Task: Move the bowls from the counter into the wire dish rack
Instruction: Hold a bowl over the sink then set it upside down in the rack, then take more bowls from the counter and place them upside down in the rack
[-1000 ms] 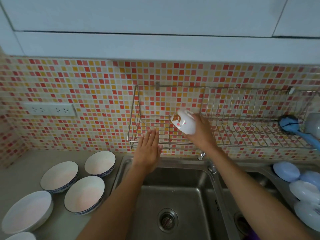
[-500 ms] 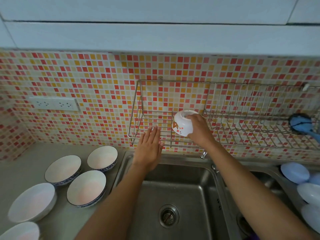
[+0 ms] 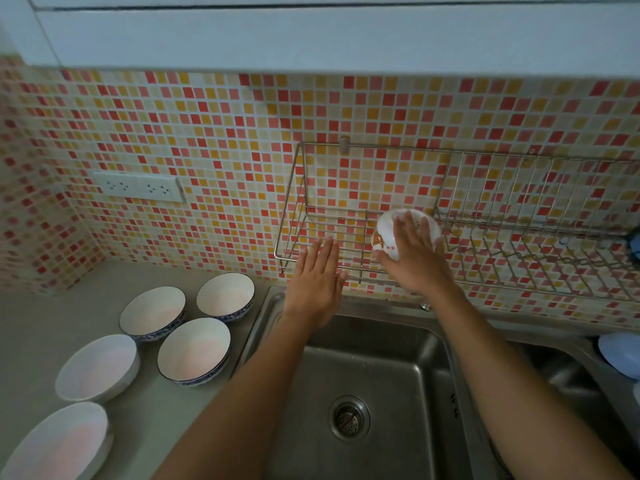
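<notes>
This is a home kitchen: a stainless steel sink (image 3: pixel 398 362) is set in a grey counter (image 3: pixel 52 306) bearing white bowls (image 3: pixel 194 351), backed by red-and-yellow mosaic tiles (image 3: pixel 207 133) carrying a wire dish rack (image 3: pixel 540 237) and wall sockets (image 3: pixel 138 187).

Left hand (image 3: pixel 317 282) flat; right hand (image 3: pixel 414 258) splayed

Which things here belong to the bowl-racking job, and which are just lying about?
Job: small printed bowl, right hand resting on it; wire dish rack; left hand; three blue-rimmed bowls and two plain white bowls on the counter.
Lying about: sink; wall socket; pale blue dish at right.
</notes>
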{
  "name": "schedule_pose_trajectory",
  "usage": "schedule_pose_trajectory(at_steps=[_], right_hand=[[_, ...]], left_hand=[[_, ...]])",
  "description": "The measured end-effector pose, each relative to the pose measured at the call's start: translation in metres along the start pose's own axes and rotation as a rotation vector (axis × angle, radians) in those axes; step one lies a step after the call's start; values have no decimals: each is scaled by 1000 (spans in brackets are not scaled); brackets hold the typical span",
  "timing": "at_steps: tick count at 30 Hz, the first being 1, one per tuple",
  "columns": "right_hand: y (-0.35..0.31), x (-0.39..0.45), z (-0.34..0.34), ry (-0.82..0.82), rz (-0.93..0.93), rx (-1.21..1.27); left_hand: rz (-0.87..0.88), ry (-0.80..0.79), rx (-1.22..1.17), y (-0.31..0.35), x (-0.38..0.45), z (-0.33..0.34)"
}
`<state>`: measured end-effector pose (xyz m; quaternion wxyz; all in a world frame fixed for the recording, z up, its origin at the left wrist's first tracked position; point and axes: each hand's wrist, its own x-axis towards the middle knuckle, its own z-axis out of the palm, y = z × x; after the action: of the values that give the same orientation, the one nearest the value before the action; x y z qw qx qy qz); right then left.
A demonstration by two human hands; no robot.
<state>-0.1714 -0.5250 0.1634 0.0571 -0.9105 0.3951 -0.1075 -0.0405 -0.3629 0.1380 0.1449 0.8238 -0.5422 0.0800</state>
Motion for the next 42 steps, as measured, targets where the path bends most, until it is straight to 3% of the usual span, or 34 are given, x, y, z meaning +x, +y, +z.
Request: schedule_pose_trajectory(at_steps=[2,6,9,11,16,20,22,25,32,42], right_hand=[[-2,-2,-2,42,-17,7],[-6,-17,-7,287,-100,25],[-33,-49,3,494,-135,327],[-77,-80,24,536,-211,441],[-223,-142,98,199,-381,635],[-329,-159,165,-374,-277,690],[-368,-166,192,-566,-215,646],[-408,-175,228,-704,-132,592],[-450,-192,272,-780,-54,560],[-397,-197,225,-577,70,614]], left_hand=[[22,-8,-13,-2,-1,-1],[18,-14,-102,-12,-22,-11],[-160,68,-185,-37,-62,-12],[-350,104,-227,-72,-99,-12],[-668,205,-254,-186,-196,-20],[-905,258,-283,-278,-280,-19],[-1050,148,-281,-315,-316,-13],[-1202,-62,-375,-349,-354,1],[-1179,-69,-540,-370,-374,17],[-1073,71,-946,-318,-342,-5]])
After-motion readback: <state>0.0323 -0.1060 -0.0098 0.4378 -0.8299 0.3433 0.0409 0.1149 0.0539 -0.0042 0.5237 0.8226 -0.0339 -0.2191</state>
